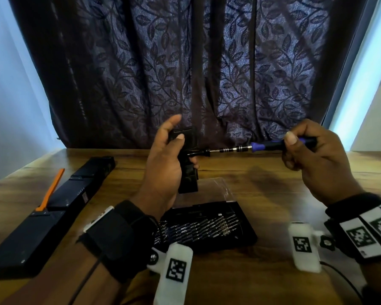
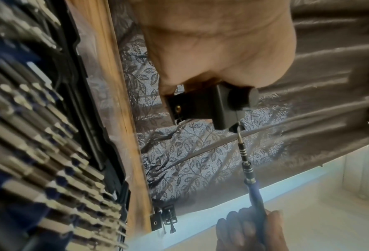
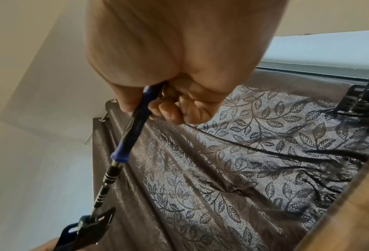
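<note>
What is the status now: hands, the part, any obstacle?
Left hand grips black part, above table. Right hand holds screwdriver, tip at part's side. Nothing between them.

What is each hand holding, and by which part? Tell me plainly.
The left hand grips the black part around its middle; the right hand pinches the screwdriver by the rear of its handle.

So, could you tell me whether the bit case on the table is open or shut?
Open: the bit case has its clear lid swung back, and its rows of bits lie exposed.
</note>
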